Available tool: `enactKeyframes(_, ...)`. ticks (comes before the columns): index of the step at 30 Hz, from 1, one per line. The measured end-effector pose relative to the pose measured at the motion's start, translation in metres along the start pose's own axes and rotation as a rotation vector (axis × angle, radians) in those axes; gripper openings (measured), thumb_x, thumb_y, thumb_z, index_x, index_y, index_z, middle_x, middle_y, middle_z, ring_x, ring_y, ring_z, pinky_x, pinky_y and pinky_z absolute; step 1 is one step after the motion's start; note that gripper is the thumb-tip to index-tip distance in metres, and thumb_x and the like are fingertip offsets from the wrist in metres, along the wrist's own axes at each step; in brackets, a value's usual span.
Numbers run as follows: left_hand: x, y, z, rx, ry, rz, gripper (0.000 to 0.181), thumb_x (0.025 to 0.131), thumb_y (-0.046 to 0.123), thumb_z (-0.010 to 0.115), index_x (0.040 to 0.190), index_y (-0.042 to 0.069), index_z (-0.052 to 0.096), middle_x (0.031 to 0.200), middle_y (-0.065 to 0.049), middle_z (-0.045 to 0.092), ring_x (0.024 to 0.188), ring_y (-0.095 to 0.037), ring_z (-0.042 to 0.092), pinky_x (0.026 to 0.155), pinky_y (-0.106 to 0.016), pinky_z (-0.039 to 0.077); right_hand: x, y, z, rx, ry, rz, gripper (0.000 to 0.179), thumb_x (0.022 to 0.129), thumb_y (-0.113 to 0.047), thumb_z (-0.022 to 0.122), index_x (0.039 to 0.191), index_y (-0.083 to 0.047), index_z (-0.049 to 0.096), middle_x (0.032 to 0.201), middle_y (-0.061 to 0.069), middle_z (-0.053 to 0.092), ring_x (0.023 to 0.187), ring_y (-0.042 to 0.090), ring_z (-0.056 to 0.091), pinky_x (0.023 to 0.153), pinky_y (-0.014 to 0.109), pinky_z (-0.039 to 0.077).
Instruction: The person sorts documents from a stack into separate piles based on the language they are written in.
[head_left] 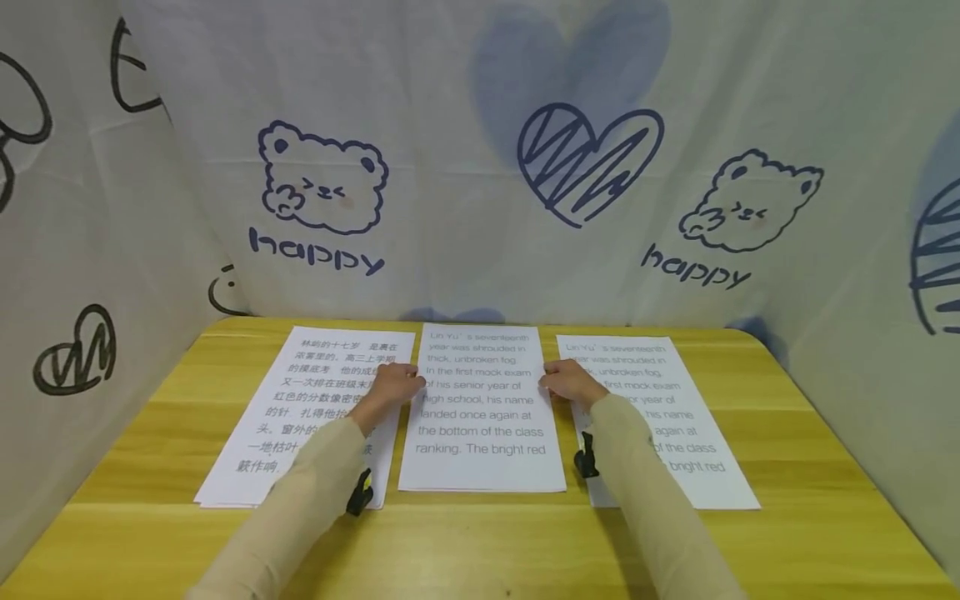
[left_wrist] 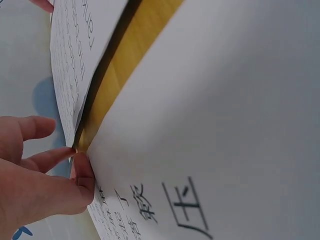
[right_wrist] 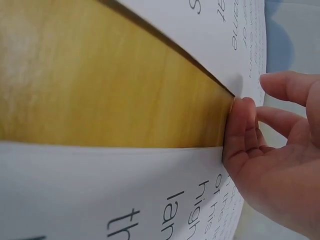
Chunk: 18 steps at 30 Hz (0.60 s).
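Note:
A middle stack of paper (head_left: 480, 417) with large English print lies between my two hands. At its left edge, the fingers of my left hand (head_left: 393, 386) touch the side of the sheets; in the left wrist view that hand's (left_wrist: 47, 177) thumb stands apart from the paper. My right hand (head_left: 577, 383) touches the right edge in the same way, and the right wrist view shows this hand (right_wrist: 280, 145) with its thumb off the sheets. The lower fingers of each hand rest between the middle stack and the neighbouring papers.
Paper with Chinese print (head_left: 262, 425) lies at the left, its lower edges slightly uneven. Another English-print paper (head_left: 705, 483) lies at the right, partly under my right forearm. All rest on a yellow wooden table (head_left: 480, 542). A white cloth with drawings (head_left: 450, 208) hangs behind.

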<state>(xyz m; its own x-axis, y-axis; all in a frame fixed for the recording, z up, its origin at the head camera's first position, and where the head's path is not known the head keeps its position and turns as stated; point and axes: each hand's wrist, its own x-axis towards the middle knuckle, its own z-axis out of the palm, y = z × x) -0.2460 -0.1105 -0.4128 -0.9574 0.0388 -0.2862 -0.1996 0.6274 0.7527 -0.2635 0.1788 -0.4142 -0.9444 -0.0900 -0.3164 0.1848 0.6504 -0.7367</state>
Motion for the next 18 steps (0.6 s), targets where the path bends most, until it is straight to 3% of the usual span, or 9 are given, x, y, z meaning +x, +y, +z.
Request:
enactKeyframes(2,0.0,0.0,0.0,0.0,0.003,0.009,0.051,0.093,0.014,0.049,0.139,-0.006,0.045,0.148,-0.032,0.026,0.135,-0.042,0.027,0.109,-0.047,0.029,-0.001,0.0,0.0,0.016,-0.004,-0.001,0.032,0.095,-0.01,0.053,0.123,0.005,0.058,0.081,0.009,0.053,0.067,0.017,0.049,0.068,0.026,0.041)
enactKeyframes(4,0.001,0.0,0.001,0.02,0.011,0.026,0.041,0.093,0.013,0.05,0.128,-0.008,0.054,0.138,-0.033,0.037,0.123,-0.041,0.039,0.099,-0.044,0.039,-0.003,0.0,-0.001,0.044,-0.013,-0.001,0.049,0.095,-0.009,0.053,0.141,0.006,0.043,0.098,0.015,0.058,0.076,0.019,0.052,0.074,0.027,0.046)
enactKeyframes(8,0.003,0.0,0.006,0.24,0.05,0.106,0.028,0.092,0.015,0.055,0.101,-0.011,0.059,0.107,-0.028,0.047,0.091,-0.034,0.048,0.075,-0.04,0.045,-0.003,0.002,-0.001,0.088,-0.037,-0.005,0.054,0.096,-0.009,0.053,0.145,0.005,0.035,0.127,0.021,0.053,0.092,0.022,0.053,0.083,0.03,0.048)
enactKeyframes(11,0.004,0.002,0.01,0.39,0.084,0.146,0.033,0.09,0.016,0.059,0.105,-0.013,0.059,0.105,-0.028,0.047,0.091,-0.036,0.049,0.077,-0.044,0.047,-0.003,0.003,-0.001,0.105,-0.048,0.002,0.055,0.097,-0.01,0.053,0.147,0.001,0.035,0.129,0.02,0.053,0.096,0.023,0.052,0.084,0.03,0.047)
enactKeyframes(18,0.002,0.007,0.017,0.352,0.099,0.138,0.038,0.088,0.013,0.06,0.112,-0.016,0.055,0.115,-0.033,0.041,0.105,-0.043,0.043,0.09,-0.051,0.042,-0.003,0.006,-0.004,0.125,-0.064,-0.011,0.058,0.097,-0.01,0.055,0.149,-0.003,0.032,0.127,0.02,0.055,0.102,0.025,0.054,0.09,0.034,0.046)
